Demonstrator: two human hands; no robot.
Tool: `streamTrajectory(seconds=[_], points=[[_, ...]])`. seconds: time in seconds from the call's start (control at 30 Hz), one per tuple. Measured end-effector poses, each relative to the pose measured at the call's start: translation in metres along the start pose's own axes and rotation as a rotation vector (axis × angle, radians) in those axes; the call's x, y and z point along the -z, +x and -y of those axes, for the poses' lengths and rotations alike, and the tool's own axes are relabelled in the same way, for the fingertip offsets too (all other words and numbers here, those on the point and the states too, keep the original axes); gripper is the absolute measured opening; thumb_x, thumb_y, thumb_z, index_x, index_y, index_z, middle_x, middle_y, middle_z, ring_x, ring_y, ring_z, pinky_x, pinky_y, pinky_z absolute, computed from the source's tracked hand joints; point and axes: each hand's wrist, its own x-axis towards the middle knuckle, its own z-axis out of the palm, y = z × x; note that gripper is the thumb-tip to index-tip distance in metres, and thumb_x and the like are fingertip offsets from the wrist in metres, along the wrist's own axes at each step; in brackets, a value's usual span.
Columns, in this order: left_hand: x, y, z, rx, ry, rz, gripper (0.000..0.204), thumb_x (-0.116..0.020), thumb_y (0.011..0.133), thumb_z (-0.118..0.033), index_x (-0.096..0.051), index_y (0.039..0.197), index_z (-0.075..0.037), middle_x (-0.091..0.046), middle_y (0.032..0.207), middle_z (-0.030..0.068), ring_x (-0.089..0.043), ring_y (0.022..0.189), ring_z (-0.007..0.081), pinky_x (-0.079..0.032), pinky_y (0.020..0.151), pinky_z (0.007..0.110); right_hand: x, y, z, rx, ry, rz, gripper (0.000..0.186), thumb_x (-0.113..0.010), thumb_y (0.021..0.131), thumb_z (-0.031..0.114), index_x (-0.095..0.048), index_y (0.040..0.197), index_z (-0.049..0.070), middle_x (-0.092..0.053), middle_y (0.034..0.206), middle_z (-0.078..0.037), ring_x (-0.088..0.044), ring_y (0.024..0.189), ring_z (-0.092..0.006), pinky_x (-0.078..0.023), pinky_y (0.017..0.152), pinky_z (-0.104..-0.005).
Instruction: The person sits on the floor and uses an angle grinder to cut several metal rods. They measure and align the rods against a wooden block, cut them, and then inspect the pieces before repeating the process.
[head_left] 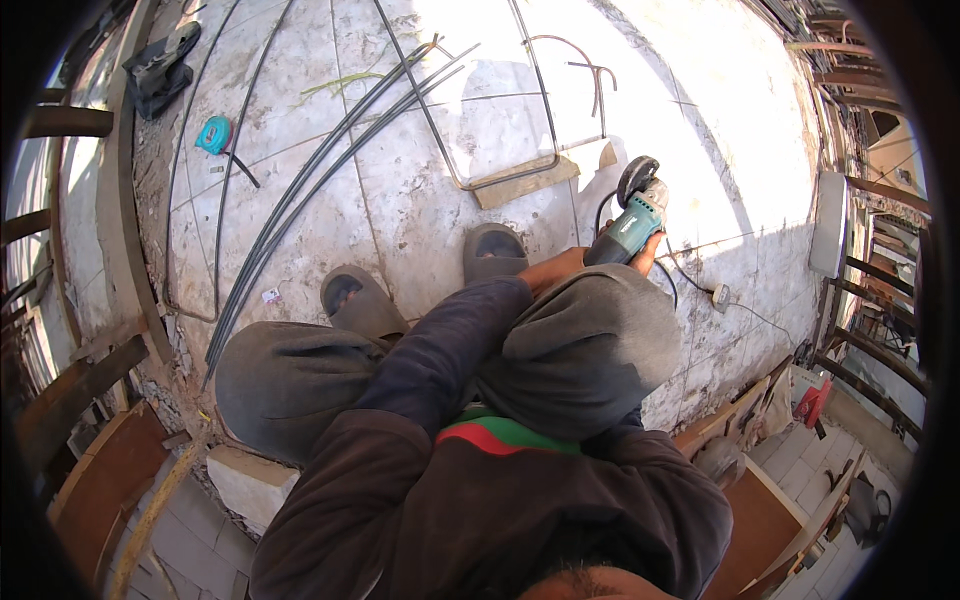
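Observation:
A teal and black angle grinder (630,228) is held just beyond my right knee, its disc and dark guard (637,178) pointing away from me. My left arm crosses in front of my body, and my left hand (558,268) is closed at the grinder's rear end, its fingertips partly hidden. From behind the knee, my right hand (649,253) wraps the right side of the body. A dark cable loops down beside the tool toward a pale plug connector (721,297) on the floor.
Several long steel bars (320,170) lie left of centre. A bent rod (552,115) rests across a wooden block (527,184). A teal tape measure (213,134) and a black bag (162,70) lie far left. Slippers (362,303) are on my feet; metal racks flank both sides.

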Motion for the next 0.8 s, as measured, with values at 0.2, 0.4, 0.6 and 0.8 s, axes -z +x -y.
streamTrajectory(seconds=[0.2, 0.4, 0.6, 0.8], points=[[-0.011, 0.012, -0.010, 0.045, 0.138, -0.018, 0.051, -0.069, 0.086, -0.035, -0.056, 0.118, 0.002, -0.066, 0.104, 0.0156, -0.063, 0.098, 0.0252, -0.049, 0.083, 0.035, 0.003, 0.005, 0.003, 0.054, -0.171, -0.124, 0.057, -0.066, 0.085, 0.040, -0.051, 0.123, 0.001, -0.060, 0.101, -0.013, -0.059, 0.092, -0.0252, -0.049, 0.081, -0.0394], [-0.006, 0.030, 0.013, 0.050, 0.801, -0.332, 0.052, -0.063, 0.088, -0.033, -0.049, 0.118, 0.007, -0.064, 0.102, 0.0277, -0.064, 0.099, 0.0395, -0.052, 0.080, 0.042, 0.004, 0.014, 0.004, 0.177, -0.546, -0.288, 0.058, -0.071, 0.081, 0.035, -0.051, 0.123, 0.001, -0.060, 0.100, -0.012, -0.058, 0.092, -0.0248, -0.048, 0.082, -0.0399], [-0.012, 0.023, 0.004, 0.029, 0.927, -0.360, 0.044, -0.057, 0.090, -0.026, -0.047, 0.117, 0.007, -0.062, 0.103, 0.0336, -0.061, 0.102, 0.0457, -0.049, 0.084, 0.050, 0.006, 0.029, 0.007, 0.228, -0.888, -0.409, 0.059, -0.076, 0.076, 0.029, -0.052, 0.122, 0.001, -0.060, 0.100, -0.011, -0.057, 0.092, -0.0244, -0.047, 0.083, -0.0403], [0.051, -0.015, -0.052, -0.199, 1.082, -0.658, 0.051, -0.052, 0.092, -0.050, -0.067, 0.088, -0.001, -0.067, 0.080, 0.0207, -0.065, 0.079, 0.0415, -0.050, 0.073, 0.048, -0.003, 0.035, 0.032, 0.104, -0.980, -0.222, 0.050, -0.074, 0.065, 0.008, -0.056, 0.110, -0.001, -0.064, 0.089, -0.011, -0.059, 0.076, -0.0208, -0.049, 0.072, -0.0363]])
